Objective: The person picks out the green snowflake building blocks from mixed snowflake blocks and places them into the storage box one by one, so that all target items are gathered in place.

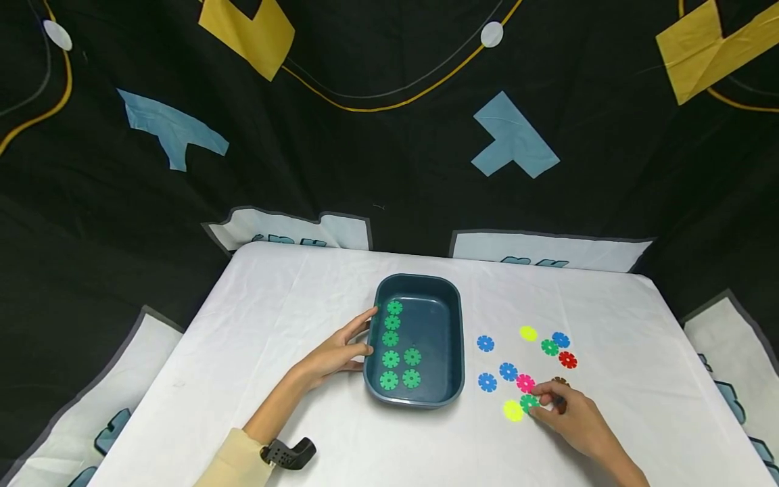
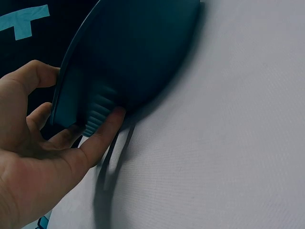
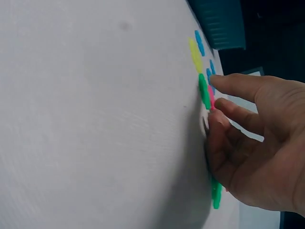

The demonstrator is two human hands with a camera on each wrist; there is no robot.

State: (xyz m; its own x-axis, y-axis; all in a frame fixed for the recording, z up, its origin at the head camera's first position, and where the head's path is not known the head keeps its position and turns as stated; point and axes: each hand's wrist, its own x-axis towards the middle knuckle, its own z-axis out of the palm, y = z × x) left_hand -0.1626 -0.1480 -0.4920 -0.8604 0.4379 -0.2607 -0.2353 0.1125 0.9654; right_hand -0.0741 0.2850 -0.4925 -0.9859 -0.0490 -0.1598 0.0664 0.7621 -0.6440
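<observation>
My left hand [image 1: 331,355] holds the left side of a dark teal plastic tray [image 1: 439,325], its fingertips at the rim. In the left wrist view the thumb [image 2: 102,138] presses the ribbed outer wall. Several notched green discs [image 1: 391,338] lie along the tray's left half. To the right of the tray my right hand [image 1: 569,416] is low over the cloth, thumb and forefinger apart about a green notched disc [image 1: 528,404]. A pink disc [image 1: 525,383] and a yellow disc [image 1: 513,410] lie close to that one. The hand partly covers a brown disc [image 1: 560,382].
Blue discs [image 1: 487,382], a red disc [image 1: 568,360], another green disc [image 1: 550,348] and a second yellow disc [image 1: 528,333] lie scattered right of the tray. White cloth [image 1: 292,304] covers the table. A dark patterned curtain [image 1: 377,176] hangs behind it.
</observation>
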